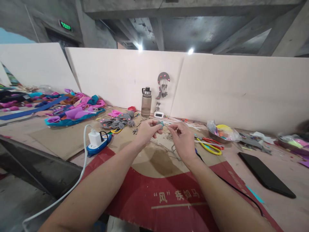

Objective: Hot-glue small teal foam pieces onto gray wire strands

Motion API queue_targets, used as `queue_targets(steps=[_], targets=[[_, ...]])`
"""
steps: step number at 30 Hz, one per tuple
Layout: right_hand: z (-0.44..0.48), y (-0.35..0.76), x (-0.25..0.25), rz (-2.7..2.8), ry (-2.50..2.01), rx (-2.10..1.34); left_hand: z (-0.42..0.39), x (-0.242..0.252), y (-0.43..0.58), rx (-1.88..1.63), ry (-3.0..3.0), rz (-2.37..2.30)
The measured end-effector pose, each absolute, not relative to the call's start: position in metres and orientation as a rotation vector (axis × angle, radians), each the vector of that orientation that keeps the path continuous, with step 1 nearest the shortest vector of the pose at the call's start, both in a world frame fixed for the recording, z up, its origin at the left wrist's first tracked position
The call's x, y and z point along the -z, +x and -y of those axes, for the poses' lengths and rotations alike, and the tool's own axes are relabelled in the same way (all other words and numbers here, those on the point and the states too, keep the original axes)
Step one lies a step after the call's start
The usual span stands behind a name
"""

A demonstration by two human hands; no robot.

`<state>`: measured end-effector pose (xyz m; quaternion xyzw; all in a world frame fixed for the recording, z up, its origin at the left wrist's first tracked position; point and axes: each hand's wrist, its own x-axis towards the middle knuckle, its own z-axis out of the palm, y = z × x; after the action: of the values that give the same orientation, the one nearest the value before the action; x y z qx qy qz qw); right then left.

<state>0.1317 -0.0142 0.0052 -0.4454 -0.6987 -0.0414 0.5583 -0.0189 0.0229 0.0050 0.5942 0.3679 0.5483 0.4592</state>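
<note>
My left hand [146, 130] pinches a small teal and grey felt piece [160, 123] between thumb and fingers, held just above the table. My right hand [182, 138] is close beside it, fingers curled, pinching what looks like a thin thread that runs toward the piece. Loose grey threads [169, 149] lie on the cardboard [154, 164] under both hands. A pile of grey felt pieces with pink dots [117, 122] lies left of my left hand.
Yellow scissors [209, 148] and red scissors [212, 141] lie right of my hands. A blue power strip with a white charger [98, 141], a bottle [146, 102], a small timer [158, 114], a black tablet [265, 174], a bowl of scraps [220, 132] and colourful felt heaps [74, 111] surround the work area.
</note>
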Motion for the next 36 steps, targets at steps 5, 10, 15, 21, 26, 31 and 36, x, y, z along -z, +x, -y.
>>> queue_targets(steps=[5, 10, 15, 21, 26, 31, 36], targets=[[0.015, 0.135, -0.008, 1.743, -1.071, 0.265, -0.018, -0.008, -0.02, -1.341, 1.568, -0.957], [0.01, 0.137, -0.007, 1.867, -1.286, 0.423, -0.012, -0.011, -0.019, -1.286, 1.674, -1.032], [0.007, 0.142, -0.007, 2.019, -1.355, 0.357, -0.015, -0.009, -0.02, -1.258, 1.745, -1.019], [0.005, 0.137, -0.003, 1.875, -1.239, -0.164, -0.019, -0.008, -0.022, -1.282, 1.718, -1.063], [0.002, 0.124, 0.01, 1.495, -1.087, -0.729, -0.02, -0.006, -0.023, -1.294, 1.753, -1.055], [-0.002, 0.119, 0.019, 1.294, -0.977, -1.048, -0.02, -0.005, -0.021, -1.288, 1.777, -1.054], [0.001, 0.124, 0.014, 1.432, -1.123, -0.75, -0.021, -0.005, -0.02, -1.297, 1.729, -1.062]])
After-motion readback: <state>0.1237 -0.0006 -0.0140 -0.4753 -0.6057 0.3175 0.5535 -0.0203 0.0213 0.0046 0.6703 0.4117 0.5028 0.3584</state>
